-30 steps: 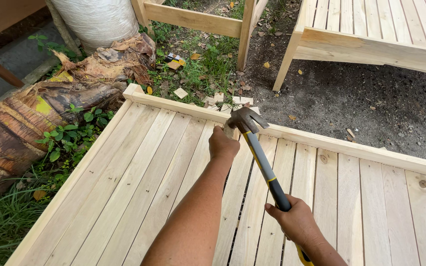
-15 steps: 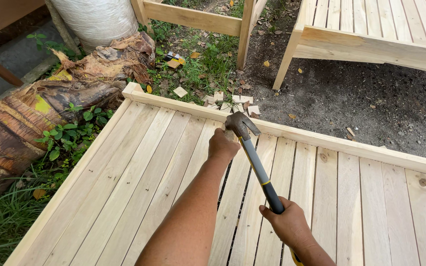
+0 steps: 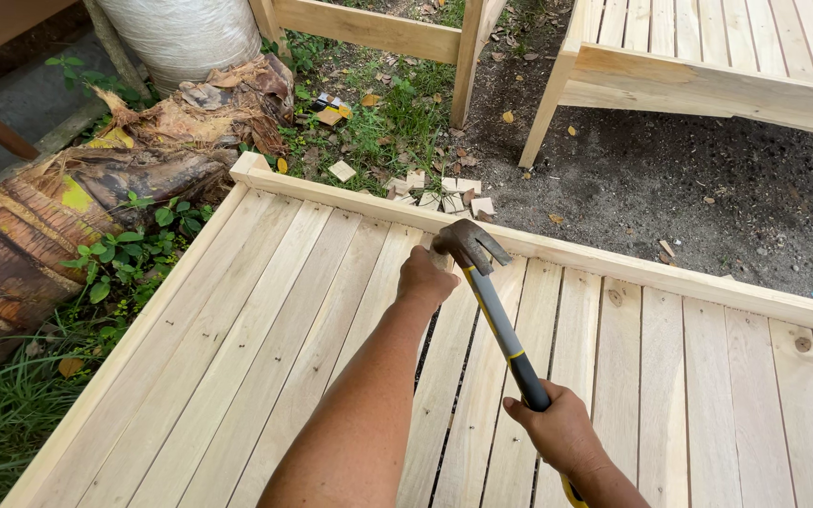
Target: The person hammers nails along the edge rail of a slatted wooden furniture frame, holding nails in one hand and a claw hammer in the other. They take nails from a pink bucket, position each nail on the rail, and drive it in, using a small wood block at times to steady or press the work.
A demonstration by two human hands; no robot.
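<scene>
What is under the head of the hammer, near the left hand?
The hammer head sits over the far end of a pale wooden slat, beside the frame rail. The left hand rests next to it and covers that spot, so no nail can be seen.

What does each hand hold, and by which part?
The right hand holds a hammer low on its handle, by the black grip. The left hand rests fist-like on a slat beside the hammer head; whether it pinches anything cannot be told.
</scene>
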